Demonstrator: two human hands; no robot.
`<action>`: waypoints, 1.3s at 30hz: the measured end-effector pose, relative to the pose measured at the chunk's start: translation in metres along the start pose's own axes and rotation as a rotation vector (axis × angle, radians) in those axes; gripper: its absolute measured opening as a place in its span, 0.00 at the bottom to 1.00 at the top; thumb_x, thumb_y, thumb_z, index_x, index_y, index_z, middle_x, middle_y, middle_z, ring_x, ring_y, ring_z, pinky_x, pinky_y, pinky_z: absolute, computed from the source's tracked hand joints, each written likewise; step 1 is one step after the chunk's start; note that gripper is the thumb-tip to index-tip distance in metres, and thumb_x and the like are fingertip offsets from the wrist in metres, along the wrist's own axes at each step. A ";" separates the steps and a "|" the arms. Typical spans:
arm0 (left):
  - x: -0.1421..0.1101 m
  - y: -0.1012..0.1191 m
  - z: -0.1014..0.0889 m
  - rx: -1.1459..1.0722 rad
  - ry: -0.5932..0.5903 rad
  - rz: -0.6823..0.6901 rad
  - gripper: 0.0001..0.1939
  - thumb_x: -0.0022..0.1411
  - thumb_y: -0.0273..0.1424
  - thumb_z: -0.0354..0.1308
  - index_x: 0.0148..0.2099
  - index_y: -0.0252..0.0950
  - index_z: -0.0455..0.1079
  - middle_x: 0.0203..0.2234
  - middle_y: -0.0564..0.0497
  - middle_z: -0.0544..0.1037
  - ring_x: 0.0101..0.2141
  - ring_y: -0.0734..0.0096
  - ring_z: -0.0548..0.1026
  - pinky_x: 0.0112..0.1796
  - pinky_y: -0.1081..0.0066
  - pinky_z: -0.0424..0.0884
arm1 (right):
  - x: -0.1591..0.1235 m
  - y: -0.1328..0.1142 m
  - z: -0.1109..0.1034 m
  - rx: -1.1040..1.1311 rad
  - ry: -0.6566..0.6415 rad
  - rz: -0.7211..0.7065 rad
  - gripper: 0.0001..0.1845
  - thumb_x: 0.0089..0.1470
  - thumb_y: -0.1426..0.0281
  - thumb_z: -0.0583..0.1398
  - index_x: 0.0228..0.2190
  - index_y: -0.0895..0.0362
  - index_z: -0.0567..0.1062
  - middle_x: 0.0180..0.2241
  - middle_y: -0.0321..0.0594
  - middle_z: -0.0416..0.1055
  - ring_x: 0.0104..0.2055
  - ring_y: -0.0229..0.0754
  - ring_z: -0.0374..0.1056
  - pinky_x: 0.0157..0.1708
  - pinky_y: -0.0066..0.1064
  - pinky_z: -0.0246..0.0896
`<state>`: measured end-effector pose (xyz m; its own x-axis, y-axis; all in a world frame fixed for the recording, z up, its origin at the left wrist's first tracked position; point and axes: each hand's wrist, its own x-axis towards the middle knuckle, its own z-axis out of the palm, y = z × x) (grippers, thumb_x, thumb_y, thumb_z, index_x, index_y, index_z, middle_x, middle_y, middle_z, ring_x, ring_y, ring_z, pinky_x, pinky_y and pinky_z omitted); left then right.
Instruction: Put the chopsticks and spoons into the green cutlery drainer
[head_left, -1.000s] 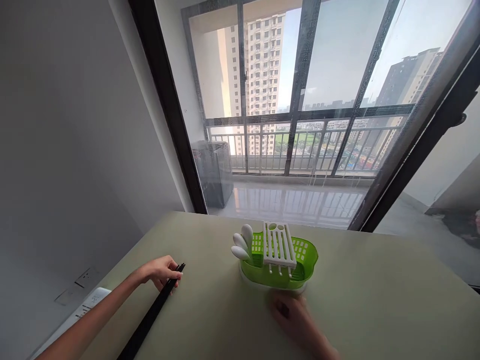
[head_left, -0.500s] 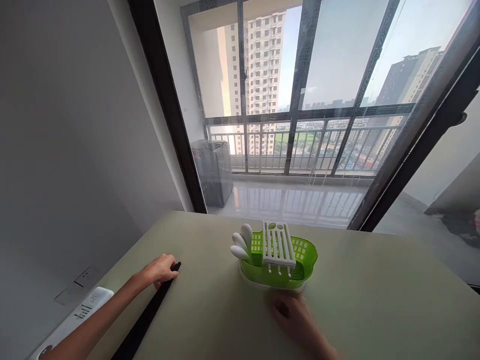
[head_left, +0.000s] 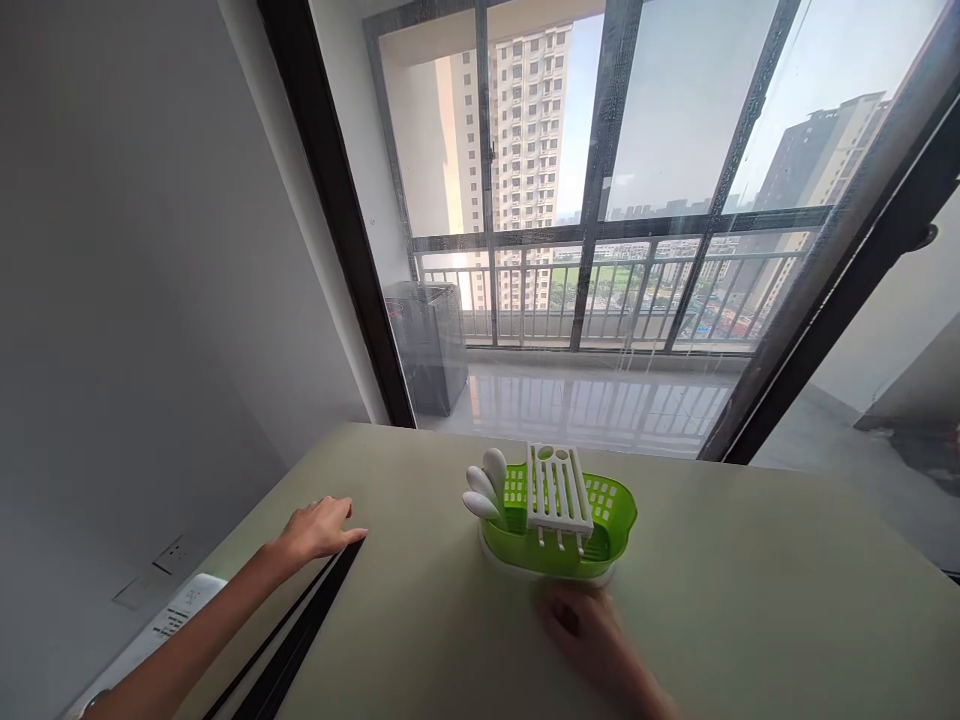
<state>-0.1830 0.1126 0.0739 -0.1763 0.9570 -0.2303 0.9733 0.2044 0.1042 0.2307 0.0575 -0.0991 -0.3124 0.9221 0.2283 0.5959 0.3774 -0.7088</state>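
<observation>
My left hand is at the left of the table, thumb stretched out and apart from the fingers. The thumb tip meets or nearly meets the far end of long, flat black strips, which run toward me; their exact kind is unclear. My right hand, slightly blurred, is curled like a loose fist with nothing visible in it. It is just in front of a green plastic basket. Several white spoons lean out of the basket's left end. A white slotted rack with hooks sits across the middle.
The pale table reaches a large glass door behind it. A grey wall with a socket stands at left. A white slotted panel is partly behind my left forearm. Beyond the glass is a dark grey machine.
My left thumb and fingers have spread apart. The black piece, which looked like one band, now shows a thin strip separated from a wider one. My right hand and the basket look unchanged.
</observation>
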 end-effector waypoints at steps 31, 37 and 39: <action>-0.014 0.192 -0.004 -0.453 0.191 0.743 0.31 0.76 0.50 0.33 0.67 0.38 0.61 0.62 0.41 0.71 0.61 0.54 0.69 0.61 0.51 0.65 | 0.004 0.001 0.002 0.009 -0.010 -0.037 0.15 0.59 0.68 0.56 0.21 0.54 0.63 0.19 0.31 0.63 0.23 0.35 0.54 0.25 0.30 0.44; -0.017 0.193 -0.002 -0.361 0.266 0.801 0.29 0.77 0.48 0.37 0.58 0.37 0.72 0.57 0.41 0.73 0.59 0.55 0.69 0.61 0.51 0.65 | 0.005 -0.002 0.001 0.008 -0.013 -0.033 0.15 0.59 0.69 0.56 0.21 0.54 0.63 0.20 0.31 0.63 0.24 0.35 0.54 0.25 0.30 0.44; -0.020 0.193 -0.002 -0.330 0.284 0.800 0.27 0.76 0.49 0.41 0.58 0.37 0.72 0.56 0.40 0.72 0.57 0.55 0.71 0.58 0.52 0.68 | 0.005 -0.002 0.000 0.003 -0.010 -0.038 0.15 0.58 0.69 0.56 0.21 0.54 0.63 0.20 0.31 0.64 0.24 0.35 0.54 0.25 0.30 0.43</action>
<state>0.0080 0.1334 0.1008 0.4614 0.8443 0.2724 0.7373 -0.5357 0.4117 0.2279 0.0615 -0.0965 -0.3423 0.9060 0.2489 0.5808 0.4122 -0.7019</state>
